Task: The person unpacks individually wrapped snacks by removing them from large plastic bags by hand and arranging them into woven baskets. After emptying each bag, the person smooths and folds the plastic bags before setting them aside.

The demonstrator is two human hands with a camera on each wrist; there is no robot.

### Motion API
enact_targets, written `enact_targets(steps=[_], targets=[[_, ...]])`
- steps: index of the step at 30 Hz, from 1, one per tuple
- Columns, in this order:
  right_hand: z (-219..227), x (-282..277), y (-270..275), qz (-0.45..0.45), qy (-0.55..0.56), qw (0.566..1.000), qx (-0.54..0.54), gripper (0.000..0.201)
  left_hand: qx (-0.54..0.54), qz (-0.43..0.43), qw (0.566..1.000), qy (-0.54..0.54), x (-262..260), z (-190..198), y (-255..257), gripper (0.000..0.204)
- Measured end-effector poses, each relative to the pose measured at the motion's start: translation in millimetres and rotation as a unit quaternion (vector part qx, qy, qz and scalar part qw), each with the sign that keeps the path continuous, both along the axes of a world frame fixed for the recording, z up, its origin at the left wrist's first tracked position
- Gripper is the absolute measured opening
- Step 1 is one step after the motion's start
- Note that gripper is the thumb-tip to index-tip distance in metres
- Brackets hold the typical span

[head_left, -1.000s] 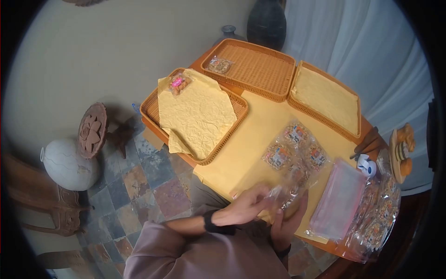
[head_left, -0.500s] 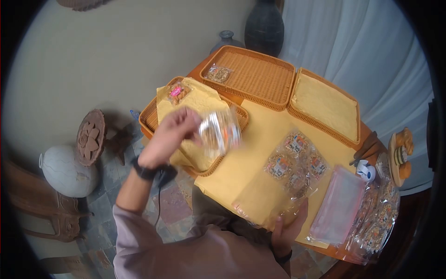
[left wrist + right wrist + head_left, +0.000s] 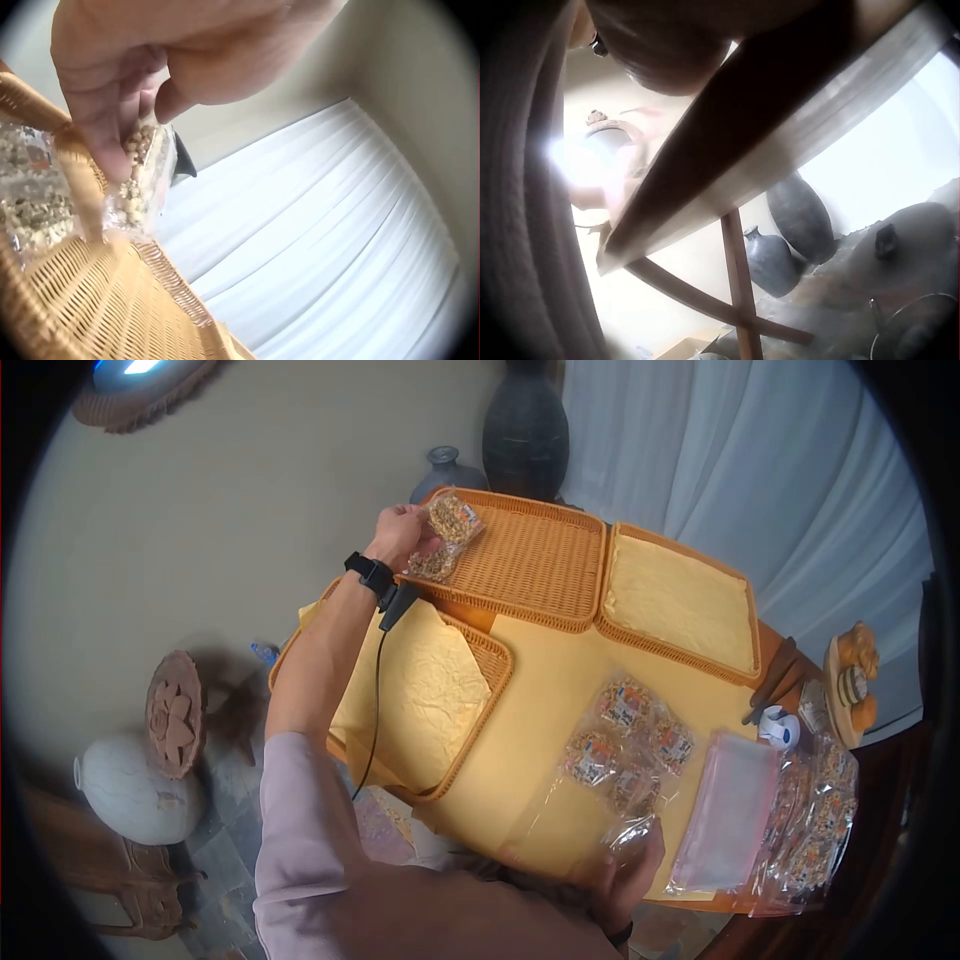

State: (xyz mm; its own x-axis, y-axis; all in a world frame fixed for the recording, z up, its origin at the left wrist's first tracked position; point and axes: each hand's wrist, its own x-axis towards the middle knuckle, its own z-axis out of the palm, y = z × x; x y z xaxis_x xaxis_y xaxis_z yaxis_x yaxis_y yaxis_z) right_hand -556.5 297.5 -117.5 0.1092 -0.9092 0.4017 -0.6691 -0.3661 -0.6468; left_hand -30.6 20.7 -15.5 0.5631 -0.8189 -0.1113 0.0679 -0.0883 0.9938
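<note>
My left hand (image 3: 402,532) pinches a clear-wrapped snack packet (image 3: 455,518), tan and nutty-looking, over the left end of the far wicker tray (image 3: 530,565). Another such packet (image 3: 432,564) lies in that corner, just below it. The left wrist view shows thumb and fingertips gripping the held packet (image 3: 139,180) by its edges, tilted up beside the tray's wicker wall. At the table's near edge, my right hand (image 3: 635,870) rests against the mouth of a clear plastic bag (image 3: 630,830), its fingers loosely extended. Several packets (image 3: 628,705) sit inside that bag.
A paper-lined tray (image 3: 420,680) stands at the left, partly behind my left forearm; a second lined tray (image 3: 680,600) adjoins the far one. Flat plastic bags (image 3: 725,810), a tape dispenser (image 3: 778,728) and more bagged packets (image 3: 825,840) line the right side. Vases (image 3: 525,440) stand behind.
My left hand has carried a packet from the plastic bag, past the left paper-lined tray, up to the far tray's left corner. My right hand has stayed near the bag's mouth.
</note>
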Motion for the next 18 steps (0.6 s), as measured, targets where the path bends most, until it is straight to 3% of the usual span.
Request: enact_targets(steps=[7, 14, 15, 16, 17, 18], targets=[[-1.7, -0.1, 1.9, 0.002, 0.018, 1.0, 0.017, 0.067, -0.019, -0.031, 0.993, -0.116, 30.0, 4.7, -49.7, 0.013], [-5.5, 7.5, 3.4, -0.027, -0.019, 0.999, 0.001, 0.062, 0.037, 0.015, 0.995, -0.096, 39.5, -20.7, -60.6, 0.017], [-4.4, 7.8, 4.3, -0.029, -0.02, 0.999, 0.005, 0.062, 0.093, 0.006, 0.95, -0.298, 42.0, -22.6, -54.9, 0.02], [-2.9, 7.5, 5.1, -0.033, -0.012, 0.999, 0.012, 0.061, 0.144, -0.005, 0.861, -0.487, 42.4, -22.5, -49.3, 0.023], [-3.3, 7.3, 5.3, -0.037, -0.005, 0.999, 0.019, 0.06, 0.147, -0.008, 0.86, -0.489, 42.6, -23.3, -47.1, 0.023], [-5.5, 6.2, 6.0, -0.039, -0.006, 0.999, 0.024, 0.06, 0.166, -0.014, 0.83, -0.533, 42.8, -24.6, -45.7, 0.025]])
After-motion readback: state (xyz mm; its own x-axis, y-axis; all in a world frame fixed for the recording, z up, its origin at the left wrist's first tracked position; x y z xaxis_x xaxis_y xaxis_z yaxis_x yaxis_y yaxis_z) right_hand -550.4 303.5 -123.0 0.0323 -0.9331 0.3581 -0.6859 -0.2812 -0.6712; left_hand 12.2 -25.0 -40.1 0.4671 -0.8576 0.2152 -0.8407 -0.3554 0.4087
